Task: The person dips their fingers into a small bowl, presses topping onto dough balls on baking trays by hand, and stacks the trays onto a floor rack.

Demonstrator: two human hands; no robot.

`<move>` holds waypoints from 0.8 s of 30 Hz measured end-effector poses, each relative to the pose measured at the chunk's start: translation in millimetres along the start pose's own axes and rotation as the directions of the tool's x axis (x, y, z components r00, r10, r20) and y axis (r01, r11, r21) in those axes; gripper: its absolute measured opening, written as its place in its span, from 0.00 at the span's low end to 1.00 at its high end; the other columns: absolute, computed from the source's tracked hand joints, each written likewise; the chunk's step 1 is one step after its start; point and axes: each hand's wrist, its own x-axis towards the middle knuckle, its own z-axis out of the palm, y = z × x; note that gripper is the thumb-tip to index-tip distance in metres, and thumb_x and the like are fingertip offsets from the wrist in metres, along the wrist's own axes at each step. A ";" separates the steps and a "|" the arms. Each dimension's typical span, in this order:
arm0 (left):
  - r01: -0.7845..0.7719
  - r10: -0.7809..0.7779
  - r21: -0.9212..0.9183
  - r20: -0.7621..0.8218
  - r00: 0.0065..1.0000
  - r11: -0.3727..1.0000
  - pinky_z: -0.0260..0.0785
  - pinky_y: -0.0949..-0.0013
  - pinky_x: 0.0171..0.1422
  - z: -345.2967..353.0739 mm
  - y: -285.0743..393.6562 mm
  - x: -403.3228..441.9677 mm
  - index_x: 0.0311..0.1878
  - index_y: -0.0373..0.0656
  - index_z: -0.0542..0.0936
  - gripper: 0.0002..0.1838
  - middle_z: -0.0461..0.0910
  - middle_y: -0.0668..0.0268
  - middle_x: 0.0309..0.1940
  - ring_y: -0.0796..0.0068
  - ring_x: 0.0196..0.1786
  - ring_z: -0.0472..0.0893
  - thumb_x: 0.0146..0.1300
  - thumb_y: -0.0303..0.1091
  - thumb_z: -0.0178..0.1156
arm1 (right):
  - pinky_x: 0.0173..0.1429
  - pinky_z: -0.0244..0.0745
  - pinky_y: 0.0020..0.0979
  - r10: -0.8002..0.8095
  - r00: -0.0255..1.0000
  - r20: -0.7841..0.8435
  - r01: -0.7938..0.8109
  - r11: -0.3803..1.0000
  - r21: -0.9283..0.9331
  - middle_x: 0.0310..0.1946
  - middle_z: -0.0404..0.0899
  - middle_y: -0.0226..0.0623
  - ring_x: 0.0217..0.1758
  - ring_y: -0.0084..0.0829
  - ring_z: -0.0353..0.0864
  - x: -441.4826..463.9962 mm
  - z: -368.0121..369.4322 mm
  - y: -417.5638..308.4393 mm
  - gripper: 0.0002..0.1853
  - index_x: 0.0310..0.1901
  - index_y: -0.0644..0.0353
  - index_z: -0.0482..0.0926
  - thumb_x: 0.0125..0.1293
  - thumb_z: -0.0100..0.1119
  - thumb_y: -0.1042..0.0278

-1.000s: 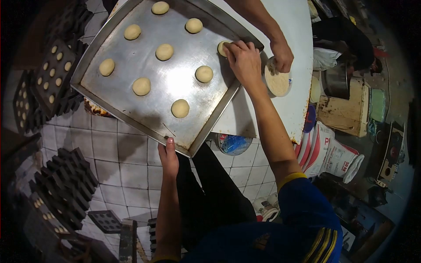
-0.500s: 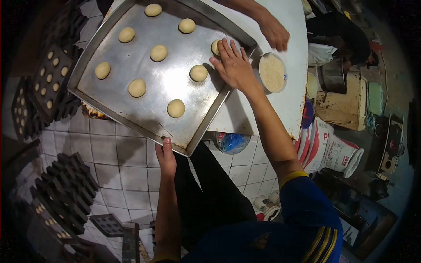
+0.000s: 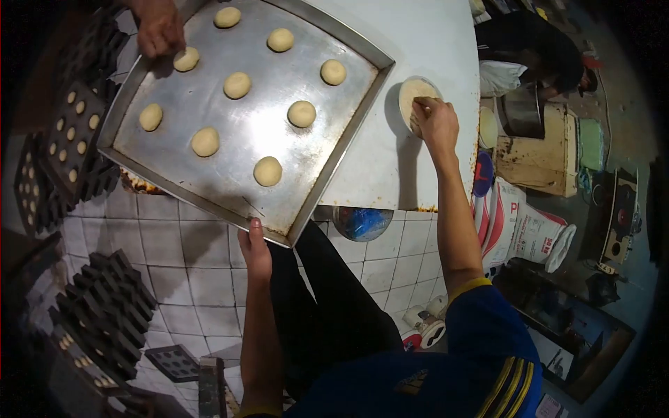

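A large metal baking tray [image 3: 209, 184] tilts over the corner of a white table, with several round dough balls [image 3: 237, 85] spaced across it. My left hand [image 3: 257, 256] grips the tray's near rim, thumb on top; its other fingers are hidden underneath. To the right of the tray, my right hand [image 3: 437, 125] reaches into a bowl [image 3: 405, 115] of pale crumbs [image 3: 418, 89], fingertips pinched together in them. Another person's hand [image 3: 159, 29] is at the tray's far left edge, its fingers touching or just over a dough ball there.
The white table [image 3: 439, 42] has a rusty edge. Dark racks of trays [image 3: 97, 306] with dough stand on the left. On the right are printed sacks [image 3: 523, 226], a wooden board [image 3: 536, 150] and a person bending over a large pot [image 3: 523, 111]. The floor is tiled.
My right hand has gone from pressing a dough ball to the crumb bowl. That ball is now flatter. The other person's hand has moved from near the bowl to the tray's far left.
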 end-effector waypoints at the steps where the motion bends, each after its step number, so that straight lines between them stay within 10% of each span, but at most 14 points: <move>1: 0.070 -0.070 -0.006 -0.022 0.997 0.998 0.60 0.58 0.82 -1.5 -1.4 -0.4 0.75 0.28 0.67 0.34 0.73 0.54 0.71 0.65 0.73 0.72 0.84 0.51 0.55 | 0.56 0.82 0.48 -0.033 0.999 -0.034 0.033 0.999 0.002 0.44 0.92 0.42 0.47 0.51 0.86 0.3 2.1 0.8 0.10 0.46 0.55 0.94 0.70 0.70 0.62; 8: 0.070 -0.070 -0.021 0.000 0.998 0.997 0.60 0.59 0.81 -5.1 -4.6 6.0 0.74 0.28 0.69 0.33 0.74 0.54 0.70 0.64 0.73 0.71 0.84 0.51 0.55 | 0.57 0.82 0.46 -0.077 0.994 0.072 0.079 0.996 -0.031 0.45 0.92 0.47 0.48 0.53 0.88 9.4 1.5 9.5 0.12 0.49 0.54 0.93 0.70 0.69 0.61; 10: -0.046 0.041 0.092 0.055 0.998 0.995 0.67 0.61 0.72 -7.3 -3.7 5.9 0.68 0.30 0.77 0.25 0.83 0.59 0.60 0.68 0.63 0.78 0.85 0.46 0.56 | 0.59 0.83 0.37 0.169 0.977 0.132 -0.199 0.944 0.264 0.44 0.93 0.47 0.50 0.45 0.91 7.8 3.1 14.8 0.15 0.51 0.61 0.92 0.74 0.69 0.59; 14: -0.045 0.047 0.018 -0.090 0.995 0.999 0.69 0.60 0.71 7.3 6.3 -1.4 0.66 0.30 0.78 0.27 0.84 0.57 0.57 0.67 0.61 0.79 0.84 0.49 0.58 | 0.62 0.79 0.29 0.115 0.938 0.327 -0.326 0.611 0.721 0.44 0.91 0.37 0.51 0.24 0.85 -18.2 -47.2 -52.8 0.19 0.52 0.71 0.89 0.77 0.70 0.58; 18: -0.088 0.106 0.149 -0.119 0.987 0.985 0.70 0.60 0.69 6.0 -3.2 1.1 0.67 0.30 0.79 0.32 0.85 0.54 0.56 0.64 0.60 0.80 0.82 0.54 0.61 | 0.58 0.77 0.28 -0.189 0.894 0.406 -0.276 0.479 0.833 0.46 0.91 0.35 0.50 0.24 0.84 -83.7 -49.9 -151.5 0.11 0.52 0.65 0.90 0.77 0.69 0.66; 24: -0.113 0.118 0.084 -0.055 0.991 0.990 0.69 0.60 0.70 7.4 8.9 -0.3 0.67 0.32 0.79 0.32 0.86 0.54 0.56 0.63 0.59 0.81 0.81 0.54 0.62 | 0.50 0.76 0.41 -0.439 0.894 0.087 0.277 0.697 0.662 0.40 0.88 0.39 0.42 0.43 0.82 -105.2 -13.8 -246.2 0.06 0.46 0.58 0.90 0.70 0.72 0.70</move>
